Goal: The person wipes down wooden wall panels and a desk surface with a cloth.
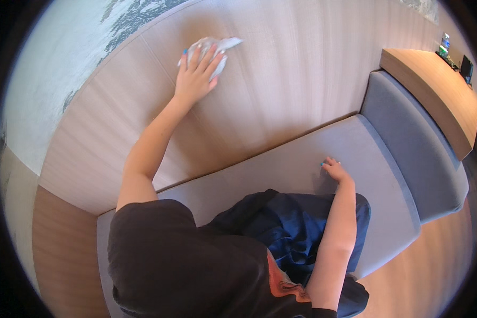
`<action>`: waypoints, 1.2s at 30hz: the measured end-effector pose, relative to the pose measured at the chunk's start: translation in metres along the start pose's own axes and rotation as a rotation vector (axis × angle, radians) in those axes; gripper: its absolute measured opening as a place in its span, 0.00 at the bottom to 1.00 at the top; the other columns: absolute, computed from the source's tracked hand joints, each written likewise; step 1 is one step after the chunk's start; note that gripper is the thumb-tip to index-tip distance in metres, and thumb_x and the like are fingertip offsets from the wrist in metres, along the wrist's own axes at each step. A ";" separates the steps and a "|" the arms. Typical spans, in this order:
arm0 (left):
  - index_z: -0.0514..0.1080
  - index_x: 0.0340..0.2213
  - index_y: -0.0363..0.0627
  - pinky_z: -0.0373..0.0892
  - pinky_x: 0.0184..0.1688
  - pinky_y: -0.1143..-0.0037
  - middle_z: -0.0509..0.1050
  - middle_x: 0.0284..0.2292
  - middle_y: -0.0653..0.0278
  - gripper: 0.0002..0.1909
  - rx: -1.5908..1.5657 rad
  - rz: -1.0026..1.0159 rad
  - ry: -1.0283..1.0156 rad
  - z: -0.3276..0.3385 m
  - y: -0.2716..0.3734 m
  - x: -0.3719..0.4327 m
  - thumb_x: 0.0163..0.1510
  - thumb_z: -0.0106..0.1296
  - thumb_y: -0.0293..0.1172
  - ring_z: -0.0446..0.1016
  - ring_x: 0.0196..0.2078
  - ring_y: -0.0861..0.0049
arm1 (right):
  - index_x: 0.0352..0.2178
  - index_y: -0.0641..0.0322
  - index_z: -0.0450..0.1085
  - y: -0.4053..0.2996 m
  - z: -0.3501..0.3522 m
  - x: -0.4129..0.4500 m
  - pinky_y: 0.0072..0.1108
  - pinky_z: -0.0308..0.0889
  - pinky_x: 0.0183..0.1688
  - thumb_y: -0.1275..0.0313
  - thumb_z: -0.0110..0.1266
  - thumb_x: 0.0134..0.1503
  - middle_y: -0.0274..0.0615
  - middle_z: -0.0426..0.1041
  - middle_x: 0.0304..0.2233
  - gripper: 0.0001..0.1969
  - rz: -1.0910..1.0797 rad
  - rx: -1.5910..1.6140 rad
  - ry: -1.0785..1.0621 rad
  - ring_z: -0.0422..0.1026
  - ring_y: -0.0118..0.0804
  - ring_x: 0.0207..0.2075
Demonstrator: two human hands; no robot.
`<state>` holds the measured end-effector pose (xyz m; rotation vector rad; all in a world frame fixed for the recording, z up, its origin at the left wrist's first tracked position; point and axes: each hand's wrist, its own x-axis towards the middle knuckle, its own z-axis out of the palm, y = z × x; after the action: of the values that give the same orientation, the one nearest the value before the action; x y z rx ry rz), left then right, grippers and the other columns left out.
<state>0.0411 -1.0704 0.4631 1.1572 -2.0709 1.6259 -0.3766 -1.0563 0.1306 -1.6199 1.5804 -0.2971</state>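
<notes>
With fingers spread, my left hand [196,77] presses a crumpled white cloth or wipe [218,65] flat against a light wood-grain wall panel [278,71]. One end of the cloth sticks out to the right past the fingertips. My right hand [336,171] holds nothing, its fingers loosely bent and apart. It is over the grey padded seat [238,175] of a bench, close to my knee; whether it touches the fabric I cannot tell. I kneel or sit on this seat in dark trousers [294,222].
A grey backrest [401,139] closes the bench's right end, with a wooden ledge [429,75] behind it. On the ledge stand a plastic bottle [444,45] and a small dark device [466,69]. A wood floor [417,274] lies lower right. Grey-white patterned wall [63,59] rises above the panel.
</notes>
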 end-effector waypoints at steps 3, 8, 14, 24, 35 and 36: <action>0.60 0.52 0.59 0.49 0.56 0.55 0.52 0.58 0.66 0.34 0.010 -0.007 -0.060 -0.009 -0.010 -0.045 0.41 0.53 0.41 0.51 0.57 0.57 | 0.57 0.53 0.49 -0.009 0.000 -0.007 0.38 0.37 0.61 0.53 0.41 0.52 0.52 0.41 0.60 0.33 0.007 0.015 -0.004 0.33 0.58 0.62; 0.60 0.52 0.58 0.49 0.55 0.53 0.51 0.58 0.65 0.34 0.009 -0.039 -0.005 0.003 0.006 -0.060 0.41 0.54 0.40 0.50 0.58 0.57 | 0.57 0.53 0.49 -0.002 0.002 -0.006 0.38 0.37 0.61 0.54 0.41 0.53 0.53 0.41 0.60 0.32 -0.036 0.031 -0.001 0.35 0.59 0.61; 0.60 0.52 0.60 0.48 0.55 0.53 0.53 0.57 0.67 0.35 0.029 -0.065 0.031 0.025 0.033 -0.025 0.39 0.55 0.42 0.49 0.59 0.57 | 0.58 0.53 0.48 -0.033 -0.001 -0.020 0.38 0.36 0.61 0.54 0.41 0.53 0.51 0.41 0.60 0.33 0.047 -0.017 -0.017 0.36 0.59 0.61; 0.56 0.54 0.55 0.46 0.57 0.54 0.52 0.58 0.61 0.31 -0.014 0.259 0.017 0.084 0.170 0.137 0.48 0.45 0.42 0.48 0.59 0.57 | 0.57 0.55 0.48 -0.018 0.001 -0.022 0.38 0.40 0.61 0.54 0.42 0.53 0.46 0.44 0.60 0.33 0.052 0.092 0.040 0.37 0.55 0.62; 0.54 0.54 0.40 0.49 0.57 0.59 0.53 0.56 0.53 0.28 0.158 0.798 -0.081 0.127 0.282 0.130 0.52 0.38 0.34 0.50 0.58 0.58 | 0.57 0.57 0.49 -0.016 0.001 -0.017 0.37 0.41 0.61 0.57 0.43 0.52 0.42 0.45 0.60 0.32 0.017 0.175 0.093 0.38 0.50 0.62; 0.53 0.54 0.38 0.50 0.57 0.61 0.52 0.56 0.54 0.28 0.180 0.799 -0.107 0.141 0.292 0.106 0.52 0.37 0.34 0.50 0.58 0.60 | 0.57 0.57 0.49 -0.021 0.000 -0.015 0.38 0.40 0.61 0.57 0.43 0.52 0.42 0.45 0.60 0.32 0.002 0.166 0.088 0.38 0.49 0.62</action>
<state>-0.2005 -1.2273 0.2803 0.4553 -2.7058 2.1406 -0.3647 -1.0459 0.1506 -1.4944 1.5789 -0.4911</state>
